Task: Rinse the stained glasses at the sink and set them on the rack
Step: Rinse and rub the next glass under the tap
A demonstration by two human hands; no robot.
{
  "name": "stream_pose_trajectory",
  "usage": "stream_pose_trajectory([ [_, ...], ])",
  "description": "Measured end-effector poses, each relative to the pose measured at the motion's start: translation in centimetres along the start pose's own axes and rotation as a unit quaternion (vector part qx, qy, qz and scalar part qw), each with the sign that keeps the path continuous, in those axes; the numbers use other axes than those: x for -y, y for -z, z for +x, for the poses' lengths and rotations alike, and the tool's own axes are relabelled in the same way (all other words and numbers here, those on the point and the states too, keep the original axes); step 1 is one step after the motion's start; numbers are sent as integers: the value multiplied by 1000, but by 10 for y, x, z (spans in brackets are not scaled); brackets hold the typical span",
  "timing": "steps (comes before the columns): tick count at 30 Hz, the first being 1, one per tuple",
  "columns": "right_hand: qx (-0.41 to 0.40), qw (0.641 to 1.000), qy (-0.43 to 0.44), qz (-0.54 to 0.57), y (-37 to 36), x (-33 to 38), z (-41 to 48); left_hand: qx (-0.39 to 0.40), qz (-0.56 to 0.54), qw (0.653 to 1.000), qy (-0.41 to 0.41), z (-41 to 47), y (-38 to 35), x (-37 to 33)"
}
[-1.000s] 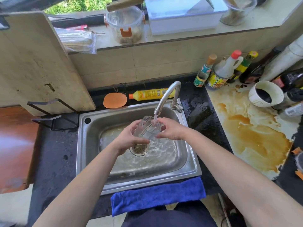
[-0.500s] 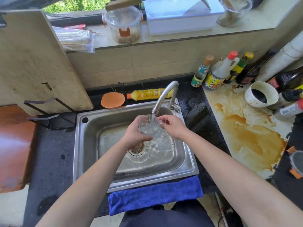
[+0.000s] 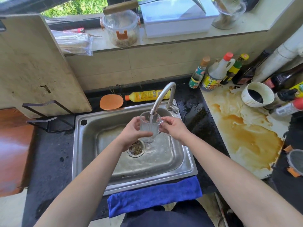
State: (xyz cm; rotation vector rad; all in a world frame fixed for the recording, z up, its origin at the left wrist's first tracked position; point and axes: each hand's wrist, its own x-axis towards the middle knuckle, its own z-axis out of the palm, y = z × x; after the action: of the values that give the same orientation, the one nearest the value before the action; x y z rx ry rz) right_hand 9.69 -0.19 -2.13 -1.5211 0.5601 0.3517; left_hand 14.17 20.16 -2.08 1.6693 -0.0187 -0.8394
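Water from the curved steel faucet point(image 3: 161, 97) pours straight into the clear ribbed glass mug point(image 3: 149, 126), which I hold upright with its mouth just under the spout so it fills and flushes over the stainless steel sink point(image 3: 91, 128). My left hand point(image 3: 133, 131) wraps its side, fingers curled shut around it. My right hand point(image 3: 173, 127) pinches the handle on the far side from the left hand, steadying it.
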Motion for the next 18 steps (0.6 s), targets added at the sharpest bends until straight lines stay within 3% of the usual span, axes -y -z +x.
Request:
stream_pose_trajectory([
  [6,4,999,-24,34,-16,-9,3,-23,69,997,4,-7,0,10],
  [10,10,989,11,-149,-13,2,10,-61,66,996,-4,-8,-1,12],
  [14,-116,940,96,-307,3,4,21,-88,74,993,-2,-9,-2,17],
  [16,-158,920,99,-345,11,0,32,-103,84,991,1,-9,-1,20],
  [18,-144,912,63,-378,18,-5,44,-118,104,988,5,-10,-2,21],
])
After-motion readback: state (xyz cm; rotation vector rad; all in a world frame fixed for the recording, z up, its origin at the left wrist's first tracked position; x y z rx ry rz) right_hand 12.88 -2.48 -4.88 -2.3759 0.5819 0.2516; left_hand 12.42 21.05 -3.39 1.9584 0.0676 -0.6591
